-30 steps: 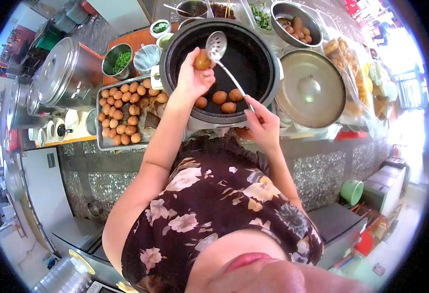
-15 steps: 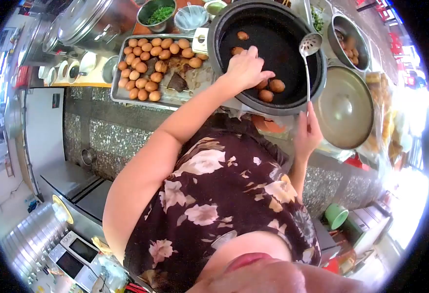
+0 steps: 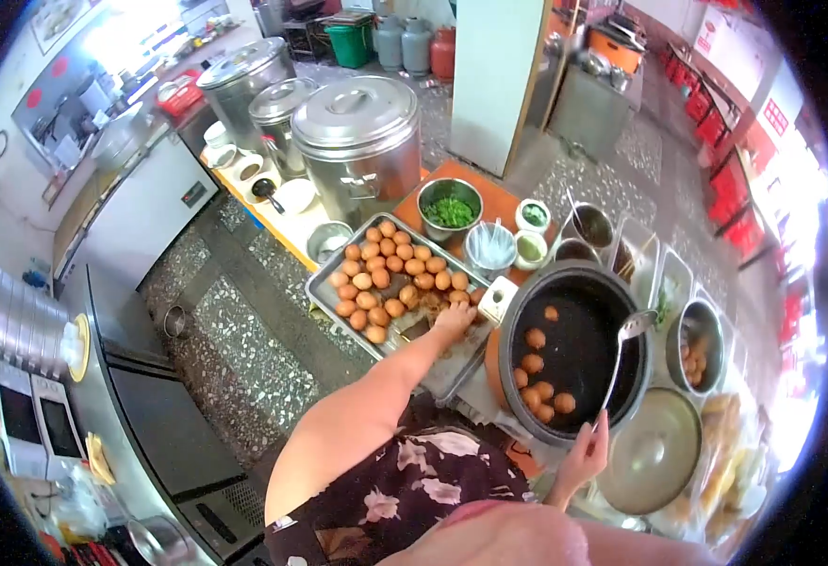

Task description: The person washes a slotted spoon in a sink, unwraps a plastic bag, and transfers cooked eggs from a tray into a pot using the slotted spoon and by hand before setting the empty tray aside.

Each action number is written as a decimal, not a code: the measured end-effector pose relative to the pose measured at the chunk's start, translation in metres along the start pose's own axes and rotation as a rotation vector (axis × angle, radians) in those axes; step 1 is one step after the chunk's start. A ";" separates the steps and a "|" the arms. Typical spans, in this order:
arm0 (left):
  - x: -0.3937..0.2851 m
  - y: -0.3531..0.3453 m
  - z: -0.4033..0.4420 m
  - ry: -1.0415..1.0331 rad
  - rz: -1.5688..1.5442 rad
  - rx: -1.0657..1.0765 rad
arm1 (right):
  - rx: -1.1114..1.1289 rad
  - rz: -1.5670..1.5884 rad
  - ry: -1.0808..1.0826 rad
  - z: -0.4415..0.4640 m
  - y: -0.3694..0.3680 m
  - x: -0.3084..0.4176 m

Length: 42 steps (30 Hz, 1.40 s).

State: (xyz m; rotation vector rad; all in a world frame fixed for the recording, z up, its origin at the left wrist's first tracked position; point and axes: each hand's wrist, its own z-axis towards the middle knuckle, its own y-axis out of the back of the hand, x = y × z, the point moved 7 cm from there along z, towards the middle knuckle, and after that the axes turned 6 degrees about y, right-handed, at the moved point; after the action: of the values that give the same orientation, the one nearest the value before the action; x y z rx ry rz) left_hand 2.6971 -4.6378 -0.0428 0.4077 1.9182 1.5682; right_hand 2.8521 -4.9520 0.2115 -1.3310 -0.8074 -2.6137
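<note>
My left hand [image 3: 453,322] reaches into the right end of a metal tray [image 3: 341,325], its fingers stretched out and touching the brown eggs [image 3: 405,252] there. Many eggs fill the tray's far and left parts, and a dark wet piece [image 3: 416,328] lies near my wrist. My right hand [image 3: 586,453] grips the handle of a slotted ladle [image 3: 614,377], whose bowl leans at the right rim of a large dark pot [image 3: 518,325]. Several eggs [image 3: 543,389] sit in dark liquid along the pot's left and near side.
Behind the tray stand a bowl of chopped greens [image 3: 451,209], a bowl with clear plastic [image 3: 490,247] and a tall lidded steel pot [image 3: 356,132]. To the right are a round lid [image 3: 652,453] and a steel bowl [image 3: 697,347] with brown food. Tiled floor [image 3: 244,311] lies at left.
My left hand has moved from inside the pot to the tray on the left. More eggs show in the pot. My right hand still holds the ladle. The view has tilted up.
</note>
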 end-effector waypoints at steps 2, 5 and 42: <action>0.008 0.001 0.001 0.075 -0.102 0.057 | 0.006 0.025 -0.017 -0.002 -0.002 0.003; 0.041 0.028 -0.017 0.378 -0.599 -0.166 | 0.033 0.005 0.010 -0.002 -0.004 -0.005; -0.203 0.095 -0.023 0.690 -2.134 0.779 | 0.203 -0.111 0.100 -0.050 0.002 -0.013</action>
State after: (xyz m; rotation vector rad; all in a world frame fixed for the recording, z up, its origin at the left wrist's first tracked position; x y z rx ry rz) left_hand 2.8235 -4.7522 0.1047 -1.5747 1.7063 -0.5535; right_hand 2.8243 -4.9809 0.1784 -1.1231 -1.1248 -2.5707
